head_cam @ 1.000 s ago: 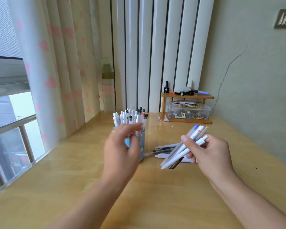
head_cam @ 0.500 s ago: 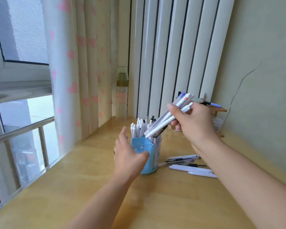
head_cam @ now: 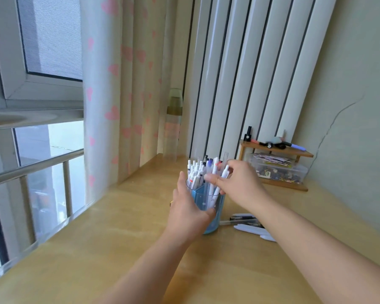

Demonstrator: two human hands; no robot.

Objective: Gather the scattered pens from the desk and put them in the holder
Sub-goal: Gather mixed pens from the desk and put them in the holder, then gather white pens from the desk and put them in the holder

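A clear blue pen holder (head_cam: pixel 215 218) stands on the wooden desk (head_cam: pixel 123 249), packed with several white pens (head_cam: pixel 194 172). My left hand (head_cam: pixel 188 212) wraps around the holder's left and front side. My right hand (head_cam: pixel 239 183) is at the holder's rim, fingers closed on a bunch of white pens (head_cam: pixel 219 183) whose lower ends are inside the holder. Several loose pens (head_cam: pixel 248 226) lie on the desk just right of the holder, partly hidden by my right forearm.
A small wooden shelf (head_cam: pixel 279 150) with markers on top and a clear box of clips (head_cam: pixel 276 170) beneath stands at the back right. A bottle (head_cam: pixel 173 126) stands behind the curtain (head_cam: pixel 119 95) in the corner. The window is on the left.
My right hand came down from above and lowered its bunch of pens into the holder. My left hand closed around the holder. The camera tilted.
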